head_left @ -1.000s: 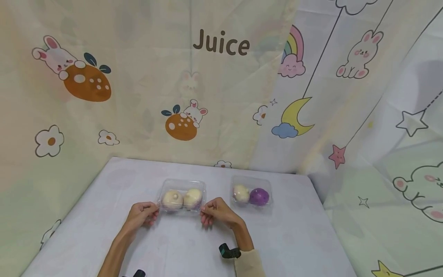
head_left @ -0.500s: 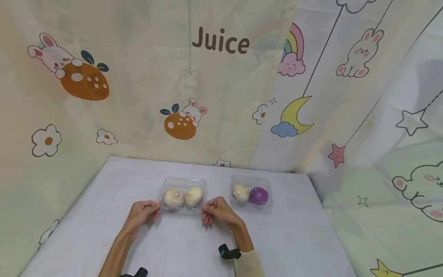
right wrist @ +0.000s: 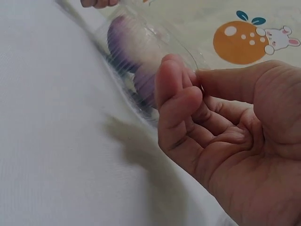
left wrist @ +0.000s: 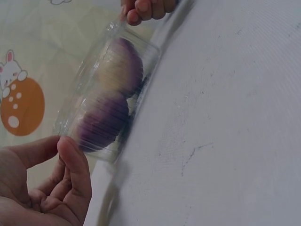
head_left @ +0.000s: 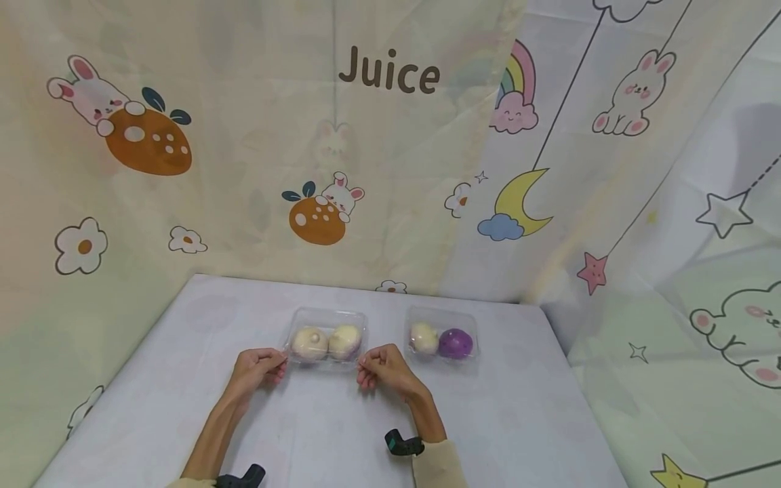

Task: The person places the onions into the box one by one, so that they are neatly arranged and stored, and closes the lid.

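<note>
A clear plastic clamshell box [head_left: 334, 316] sits left of centre near the back of the white table. Inside lie two round vegetables [head_left: 310, 343], cream on top and purple lower down, as the left wrist view shows. My left hand [head_left: 261, 368] pinches the box's near left corner between thumb and forefinger. At the near right corner, my right hand [head_left: 390, 369] pinches the rim the same way, its other fingers curled in. The box lid [left wrist: 80, 84] appears to be down.
A second clear box [head_left: 442, 313] stands to the right, holding one cream vegetable [head_left: 424, 337] and one purple vegetable [head_left: 455, 343]. A printed curtain [head_left: 244, 135] hangs behind the table [head_left: 500, 407].
The box has shifted slightly to the right and away from me, with both hands keeping their pinch. The left hand has travelled a little more than the right. The second box stays put.
</note>
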### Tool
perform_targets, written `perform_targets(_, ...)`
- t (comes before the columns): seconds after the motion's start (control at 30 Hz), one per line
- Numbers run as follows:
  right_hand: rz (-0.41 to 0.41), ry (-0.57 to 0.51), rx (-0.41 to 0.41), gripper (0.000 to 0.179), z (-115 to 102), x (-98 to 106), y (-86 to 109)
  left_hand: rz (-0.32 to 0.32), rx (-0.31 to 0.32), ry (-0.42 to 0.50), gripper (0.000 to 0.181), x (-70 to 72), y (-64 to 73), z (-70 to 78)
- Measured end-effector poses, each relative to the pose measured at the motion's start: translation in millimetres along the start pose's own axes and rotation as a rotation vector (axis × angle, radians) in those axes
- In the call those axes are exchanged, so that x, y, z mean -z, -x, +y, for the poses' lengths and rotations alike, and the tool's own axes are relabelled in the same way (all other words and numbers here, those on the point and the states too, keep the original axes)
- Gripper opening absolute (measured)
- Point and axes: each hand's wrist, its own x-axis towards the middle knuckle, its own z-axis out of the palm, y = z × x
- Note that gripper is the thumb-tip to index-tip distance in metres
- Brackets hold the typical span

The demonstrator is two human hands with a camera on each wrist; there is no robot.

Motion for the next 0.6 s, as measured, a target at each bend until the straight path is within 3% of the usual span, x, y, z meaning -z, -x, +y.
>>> perform_targets(0.37,0.043,-0.015,-0.006,0.037,0.5,-0.9,-0.7,0.022,0.003,0.0,0.026,-5.1,-2.0,2.4)
perform_targets(0.6,0.161,0.003,0.0,0.031,-0.5,-5.1,-3.1,0.033,-0.005,-0.011,0.028,-10.3,-8.9,5.6)
